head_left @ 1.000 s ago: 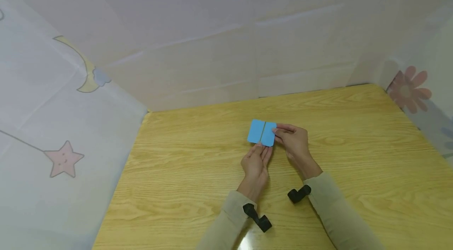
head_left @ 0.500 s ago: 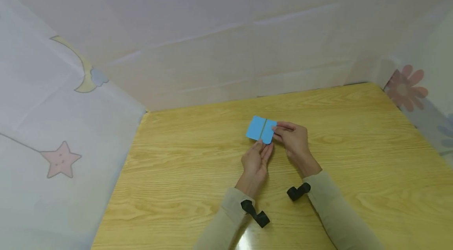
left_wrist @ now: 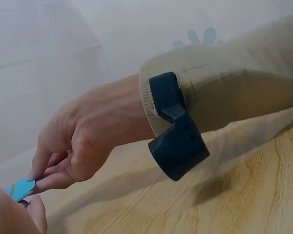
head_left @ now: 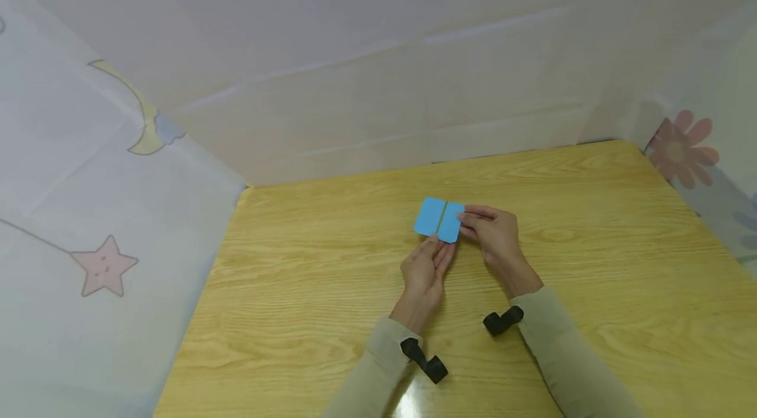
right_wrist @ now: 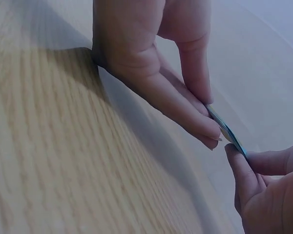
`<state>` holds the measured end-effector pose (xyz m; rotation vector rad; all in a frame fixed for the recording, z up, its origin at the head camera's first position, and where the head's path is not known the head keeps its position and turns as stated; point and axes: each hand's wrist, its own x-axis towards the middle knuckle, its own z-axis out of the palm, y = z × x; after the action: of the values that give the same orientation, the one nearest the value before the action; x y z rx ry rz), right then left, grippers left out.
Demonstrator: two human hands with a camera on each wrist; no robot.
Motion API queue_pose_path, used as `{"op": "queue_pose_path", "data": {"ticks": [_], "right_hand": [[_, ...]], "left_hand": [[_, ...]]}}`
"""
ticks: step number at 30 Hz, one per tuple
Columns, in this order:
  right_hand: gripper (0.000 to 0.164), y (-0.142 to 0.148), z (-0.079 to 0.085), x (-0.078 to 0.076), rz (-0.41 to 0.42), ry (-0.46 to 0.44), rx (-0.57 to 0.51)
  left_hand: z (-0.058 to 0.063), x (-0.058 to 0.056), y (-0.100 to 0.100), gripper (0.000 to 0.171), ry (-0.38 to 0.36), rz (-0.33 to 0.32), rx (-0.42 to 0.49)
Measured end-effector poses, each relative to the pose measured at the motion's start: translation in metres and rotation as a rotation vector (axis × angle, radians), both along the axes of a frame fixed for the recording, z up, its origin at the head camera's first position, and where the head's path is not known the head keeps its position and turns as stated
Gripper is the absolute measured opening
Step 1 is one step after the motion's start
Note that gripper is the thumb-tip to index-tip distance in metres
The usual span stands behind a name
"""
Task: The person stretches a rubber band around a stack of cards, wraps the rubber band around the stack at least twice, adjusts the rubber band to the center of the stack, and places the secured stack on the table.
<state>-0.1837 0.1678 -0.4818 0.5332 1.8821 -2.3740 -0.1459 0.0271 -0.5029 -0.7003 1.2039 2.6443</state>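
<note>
A thin blue card stack (head_left: pixel 430 217) with rounded corners and a narrow yellow-brown band (head_left: pixel 441 216) across it is held up between both hands. My left hand (head_left: pixel 421 277) pinches its near edge at the band, thumb on top and fingers below. From the right, my right hand (head_left: pixel 499 234) pinches the right edge between thumb and fingers. The left wrist view shows a corner of the blue stack (left_wrist: pixel 24 187) in the right hand's fingertips. Seen edge-on in the right wrist view, the stack (right_wrist: pixel 228 132) is slim, and its underside is hidden.
Below the hands spreads a wood-grain table (head_left: pixel 296 260). A pale wall sheet (head_left: pixel 331 89) stands along its back edge, with printed star, moon and flower pictures at the sides. Black wrist devices (head_left: pixel 503 321) hang from both beige sleeves.
The blue stack tipped a little, then came back and now sits slightly farther right. Both hands keep their hold, with only small shifts.
</note>
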Motion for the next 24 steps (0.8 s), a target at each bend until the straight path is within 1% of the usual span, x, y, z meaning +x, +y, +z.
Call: {"op": "queue_pose_path", "data": {"ticks": [3,7,10,13,15,18,21,24], "right_hand": [[0.044,0.003,0.002,0.000,0.019,0.008,0.003],[0.046,0.006,0.005,0.002,0.056,0.012,0.020],[0.046,0.009,0.005,0.003,0.076,0.003,0.036],[0.046,0.011,0.004,0.003,0.090,-0.010,0.045],[0.046,0.012,0.003,0.003,0.099,-0.015,0.048],[0.047,0.013,0.004,0.002,0.115,-0.019,0.049],[0.048,0.016,0.005,0.002,0.129,-0.015,0.040],[0.047,0.018,0.005,0.002,0.152,-0.014,0.028]], "left_hand": [[0.001,0.000,-0.002,0.028,0.006,-0.042,-0.021],[0.002,-0.003,-0.011,0.021,0.020,-0.108,-0.070],[0.001,-0.006,-0.020,0.022,0.040,-0.134,-0.121],[-0.001,-0.009,-0.028,0.028,0.088,-0.154,-0.176],[-0.002,-0.012,-0.034,0.031,0.130,-0.181,-0.212],[-0.002,-0.018,-0.042,0.031,0.179,-0.261,-0.277],[0.000,-0.025,-0.051,0.030,0.205,-0.348,-0.350],[0.003,-0.032,-0.062,0.030,0.220,-0.378,-0.412]]}}
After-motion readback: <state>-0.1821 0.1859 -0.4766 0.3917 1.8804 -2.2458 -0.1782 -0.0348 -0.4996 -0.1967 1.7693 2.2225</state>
